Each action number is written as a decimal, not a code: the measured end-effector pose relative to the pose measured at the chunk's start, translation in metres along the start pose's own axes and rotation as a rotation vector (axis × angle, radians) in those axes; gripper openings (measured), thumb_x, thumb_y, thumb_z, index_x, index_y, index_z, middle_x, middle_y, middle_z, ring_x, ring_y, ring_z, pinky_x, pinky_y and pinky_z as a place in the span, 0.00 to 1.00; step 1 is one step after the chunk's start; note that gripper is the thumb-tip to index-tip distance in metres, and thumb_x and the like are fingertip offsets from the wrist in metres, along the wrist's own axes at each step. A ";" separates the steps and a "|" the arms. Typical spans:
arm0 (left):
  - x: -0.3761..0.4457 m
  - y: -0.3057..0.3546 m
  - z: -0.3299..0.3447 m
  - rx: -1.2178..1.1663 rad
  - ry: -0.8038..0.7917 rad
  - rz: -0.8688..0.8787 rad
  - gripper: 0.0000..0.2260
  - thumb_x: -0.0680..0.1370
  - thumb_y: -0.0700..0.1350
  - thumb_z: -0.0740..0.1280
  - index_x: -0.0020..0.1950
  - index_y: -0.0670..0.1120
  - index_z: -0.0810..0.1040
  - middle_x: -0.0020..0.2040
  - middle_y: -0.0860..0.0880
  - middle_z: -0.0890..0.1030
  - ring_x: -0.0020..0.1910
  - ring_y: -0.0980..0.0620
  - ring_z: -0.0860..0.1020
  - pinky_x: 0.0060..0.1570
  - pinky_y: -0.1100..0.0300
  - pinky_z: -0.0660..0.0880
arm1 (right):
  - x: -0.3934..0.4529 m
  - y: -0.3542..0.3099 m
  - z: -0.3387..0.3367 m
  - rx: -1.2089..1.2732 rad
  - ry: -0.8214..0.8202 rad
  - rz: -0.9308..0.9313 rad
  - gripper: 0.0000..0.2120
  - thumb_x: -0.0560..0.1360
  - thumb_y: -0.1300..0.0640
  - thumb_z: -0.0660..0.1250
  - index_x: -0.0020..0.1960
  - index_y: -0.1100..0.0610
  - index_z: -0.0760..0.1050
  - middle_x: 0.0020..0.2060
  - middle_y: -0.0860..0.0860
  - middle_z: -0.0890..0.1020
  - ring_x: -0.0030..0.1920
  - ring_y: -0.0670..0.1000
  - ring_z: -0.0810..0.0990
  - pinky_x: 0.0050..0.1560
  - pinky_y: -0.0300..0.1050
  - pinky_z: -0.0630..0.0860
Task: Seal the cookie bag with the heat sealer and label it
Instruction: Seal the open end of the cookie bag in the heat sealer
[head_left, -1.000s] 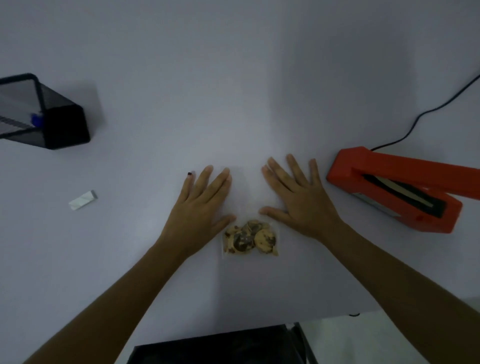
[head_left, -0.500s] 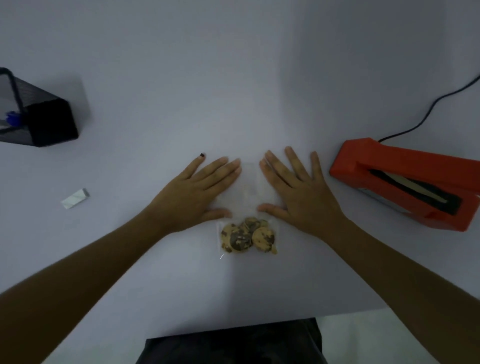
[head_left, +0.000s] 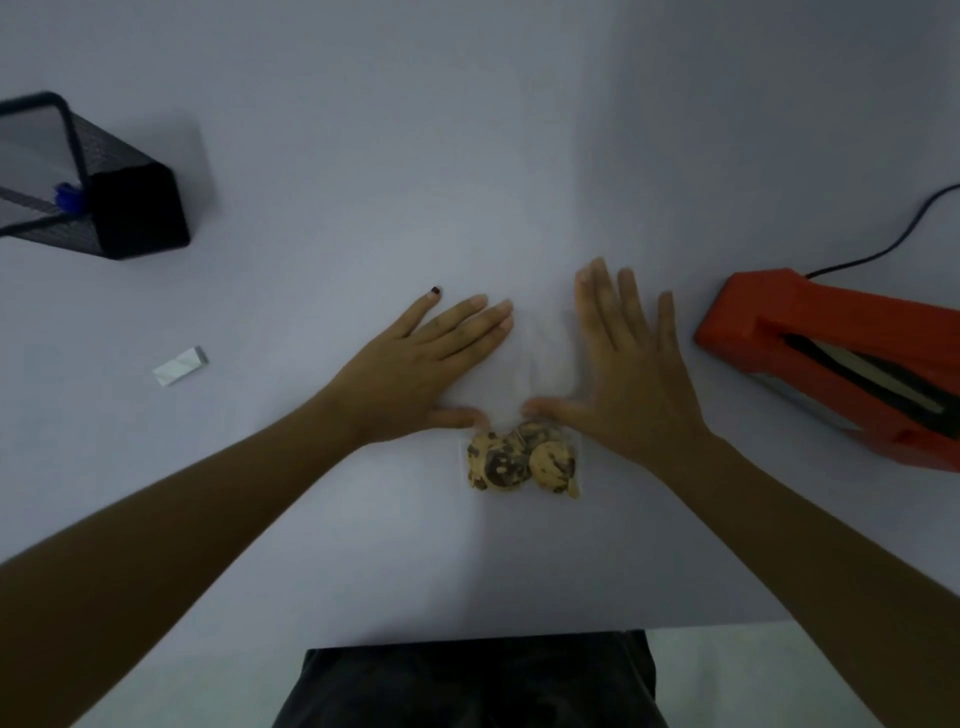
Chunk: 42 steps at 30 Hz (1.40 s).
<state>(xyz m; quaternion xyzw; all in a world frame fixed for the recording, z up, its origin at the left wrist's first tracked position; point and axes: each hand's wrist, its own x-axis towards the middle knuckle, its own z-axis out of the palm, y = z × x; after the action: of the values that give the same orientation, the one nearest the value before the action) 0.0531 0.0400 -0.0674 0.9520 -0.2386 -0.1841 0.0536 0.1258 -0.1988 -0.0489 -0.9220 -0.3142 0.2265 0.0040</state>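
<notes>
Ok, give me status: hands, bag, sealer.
Left hand and right hand open, flat on the table, flanking the bag's empty top. Cookie bag unsealed, cookies at near end. Heat sealer to the right, path clear.

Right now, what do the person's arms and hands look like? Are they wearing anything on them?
Both arms are bare, with no sleeves showing, and I see no gloves, watch, bracelets or rings. The left hand has one fingernail painted dark, on the outermost finger. The nails on the right hand look plain, though the picture is dim and a little blurry there.
</notes>
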 end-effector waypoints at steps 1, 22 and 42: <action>0.001 0.000 0.001 -0.002 -0.001 0.000 0.41 0.75 0.70 0.50 0.78 0.46 0.45 0.79 0.49 0.48 0.78 0.50 0.48 0.76 0.46 0.46 | -0.002 0.003 0.000 0.006 -0.010 0.012 0.60 0.63 0.21 0.56 0.77 0.59 0.37 0.78 0.56 0.43 0.77 0.58 0.42 0.74 0.64 0.42; -0.001 -0.001 0.001 -0.008 0.021 0.011 0.41 0.75 0.70 0.49 0.78 0.46 0.44 0.79 0.49 0.48 0.78 0.50 0.47 0.76 0.47 0.44 | -0.009 0.012 0.022 -0.105 0.168 -0.394 0.25 0.82 0.48 0.54 0.74 0.62 0.63 0.73 0.57 0.66 0.74 0.55 0.64 0.73 0.62 0.58; -0.002 0.006 0.008 -0.033 0.119 0.123 0.27 0.81 0.56 0.56 0.76 0.44 0.60 0.76 0.47 0.61 0.76 0.49 0.60 0.74 0.46 0.57 | -0.013 0.021 0.019 -0.117 0.059 -0.264 0.34 0.79 0.39 0.49 0.77 0.57 0.53 0.77 0.53 0.57 0.77 0.52 0.55 0.74 0.63 0.53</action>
<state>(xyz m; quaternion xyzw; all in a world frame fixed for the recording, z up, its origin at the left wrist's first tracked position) 0.0461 0.0358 -0.0733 0.9437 -0.2901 -0.1275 0.0947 0.1210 -0.2261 -0.0640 -0.8775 -0.4452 0.1782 -0.0108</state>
